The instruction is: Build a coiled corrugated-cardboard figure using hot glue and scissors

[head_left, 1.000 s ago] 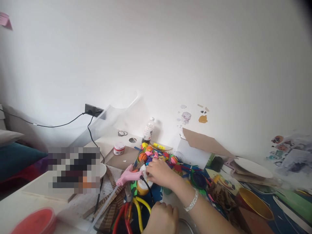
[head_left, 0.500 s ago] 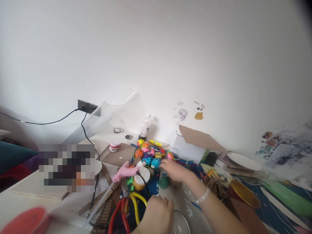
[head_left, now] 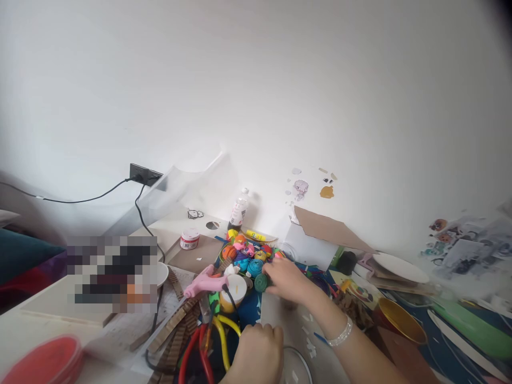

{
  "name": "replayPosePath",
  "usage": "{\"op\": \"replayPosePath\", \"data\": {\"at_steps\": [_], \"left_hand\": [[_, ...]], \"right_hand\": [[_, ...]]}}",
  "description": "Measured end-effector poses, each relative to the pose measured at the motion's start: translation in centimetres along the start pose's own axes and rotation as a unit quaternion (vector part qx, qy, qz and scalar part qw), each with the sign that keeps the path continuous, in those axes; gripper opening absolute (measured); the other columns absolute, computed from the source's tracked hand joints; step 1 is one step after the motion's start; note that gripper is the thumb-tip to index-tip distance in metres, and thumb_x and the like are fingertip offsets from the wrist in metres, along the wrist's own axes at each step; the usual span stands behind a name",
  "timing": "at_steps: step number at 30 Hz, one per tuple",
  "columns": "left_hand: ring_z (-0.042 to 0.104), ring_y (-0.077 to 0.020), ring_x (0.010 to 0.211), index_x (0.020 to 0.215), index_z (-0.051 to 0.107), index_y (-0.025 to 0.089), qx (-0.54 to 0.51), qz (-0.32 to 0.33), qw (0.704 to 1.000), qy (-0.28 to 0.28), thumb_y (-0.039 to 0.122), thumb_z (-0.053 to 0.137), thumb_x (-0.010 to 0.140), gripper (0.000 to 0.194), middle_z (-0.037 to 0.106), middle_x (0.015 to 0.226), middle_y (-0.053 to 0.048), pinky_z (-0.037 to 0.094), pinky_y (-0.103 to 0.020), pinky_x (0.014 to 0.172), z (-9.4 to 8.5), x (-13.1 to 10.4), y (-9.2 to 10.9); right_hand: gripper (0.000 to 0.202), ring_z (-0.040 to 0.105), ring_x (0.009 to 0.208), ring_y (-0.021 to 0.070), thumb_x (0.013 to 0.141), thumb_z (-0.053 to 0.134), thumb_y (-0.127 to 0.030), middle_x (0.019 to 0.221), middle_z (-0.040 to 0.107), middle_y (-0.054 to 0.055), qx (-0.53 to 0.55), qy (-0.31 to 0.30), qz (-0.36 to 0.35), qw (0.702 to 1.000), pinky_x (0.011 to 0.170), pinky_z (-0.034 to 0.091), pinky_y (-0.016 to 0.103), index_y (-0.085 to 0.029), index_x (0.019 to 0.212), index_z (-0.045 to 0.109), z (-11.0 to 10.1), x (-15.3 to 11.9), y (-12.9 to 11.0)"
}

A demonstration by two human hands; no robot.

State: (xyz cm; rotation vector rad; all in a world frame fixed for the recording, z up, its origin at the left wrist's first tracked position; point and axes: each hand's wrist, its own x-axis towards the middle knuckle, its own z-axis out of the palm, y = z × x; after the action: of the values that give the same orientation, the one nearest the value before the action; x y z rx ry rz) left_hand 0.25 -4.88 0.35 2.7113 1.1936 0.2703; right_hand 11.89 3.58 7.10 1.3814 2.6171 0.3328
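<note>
My right hand (head_left: 288,281) reaches over the middle of the table, a clear band around its wrist. Its fingers are closed on the side of a green spiral roll (head_left: 261,282), next to a cluster of colourful coiled balls (head_left: 255,268). Nearer to me, my left hand (head_left: 259,349) is curled into a fist with its back to the camera. Whatever its fingers hold, if anything, is hidden. Right of that fist shows the curved rim of a clear round container (head_left: 301,356). Pliers with red handles (head_left: 204,357) and yellow handles (head_left: 224,341) lie to its left.
A pink glue gun (head_left: 206,281) rests beside a white-lidded jar (head_left: 234,290). Corrugated cardboard strips (head_left: 178,325) lie left. Behind stand a bottle (head_left: 239,209) and a small pink tub (head_left: 189,239). A gold bowl (head_left: 402,320) and paper scraps (head_left: 311,346) are on the right.
The green roll has shifted away from me and slightly left, up against the coiled balls, along with my right hand's fingers. My left hand stays almost in place.
</note>
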Motion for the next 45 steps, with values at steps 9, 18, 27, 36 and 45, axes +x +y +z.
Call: {"op": "replayPosePath", "data": {"at_steps": [9, 18, 27, 36, 45], "left_hand": [[0.068, -0.0324, 0.072, 0.089, 0.064, 0.006, 0.006, -0.078, 0.997, -0.005, -0.003, 0.045, 0.071, 0.027, 0.068, 0.078, -0.02, 0.05, -0.038, 0.056, 1.6, 0.5, -0.8], [0.067, -0.0263, 0.064, 0.083, 0.065, 0.007, 0.007, -0.084, 0.996, 0.019, 0.001, 0.049, 0.071, 0.021, 0.068, 0.073, -0.018, 0.044, -0.027, 0.051, 3.0, 1.1, -1.6], [0.067, -0.0279, 0.069, 0.084, 0.065, 0.006, -0.004, -0.072, 0.997, 0.0, 0.001, 0.053, 0.07, 0.019, 0.067, 0.074, -0.019, 0.045, -0.03, 0.055, 2.9, 0.8, -1.2], [0.067, -0.0297, 0.072, 0.085, 0.064, 0.006, -0.011, -0.071, 0.997, -0.01, 0.0, 0.053, 0.069, 0.021, 0.067, 0.076, -0.02, 0.047, -0.032, 0.057, 2.7, 0.8, -1.2], [0.065, -0.0264, 0.078, 0.086, 0.063, 0.014, -0.04, -0.096, 0.99, 0.091, 0.005, 0.037, 0.078, 0.028, 0.068, 0.083, -0.012, 0.05, -0.036, 0.065, -1.8, 0.3, -2.8]], "right_hand": [[0.022, 0.053, 0.098, 0.0285, 0.069, 0.067, -0.031, 0.087, 0.068, 0.013, -0.08, -0.04, -0.115, 0.989, 0.086, 0.036, 0.04, -0.014, 0.084, 0.069, -4.0, 6.0, -4.9], [0.044, 0.054, 0.101, 0.0266, 0.067, 0.066, -0.046, 0.101, 0.066, 0.008, -0.037, -0.031, -0.129, 0.99, 0.078, 0.042, 0.035, -0.022, 0.105, 0.064, -5.0, 6.6, -4.0], [0.024, 0.063, 0.083, 0.0228, 0.074, 0.06, -0.029, 0.092, 0.069, 0.004, 0.047, -0.047, -0.083, 0.994, 0.056, 0.041, 0.025, -0.023, 0.097, 0.063, -2.6, 5.5, -2.7], [0.031, 0.063, 0.085, 0.0234, 0.071, 0.063, -0.031, 0.094, 0.069, 0.004, 0.083, -0.047, -0.063, 0.993, 0.057, 0.041, 0.025, -0.025, 0.101, 0.06, -2.9, 5.4, -3.1], [0.022, 0.06, 0.074, 0.0204, 0.071, 0.066, -0.034, 0.082, 0.066, 0.004, 0.193, 0.033, 0.013, 0.981, 0.056, 0.036, 0.025, -0.019, 0.085, 0.062, -1.4, 3.9, -2.3]]}}
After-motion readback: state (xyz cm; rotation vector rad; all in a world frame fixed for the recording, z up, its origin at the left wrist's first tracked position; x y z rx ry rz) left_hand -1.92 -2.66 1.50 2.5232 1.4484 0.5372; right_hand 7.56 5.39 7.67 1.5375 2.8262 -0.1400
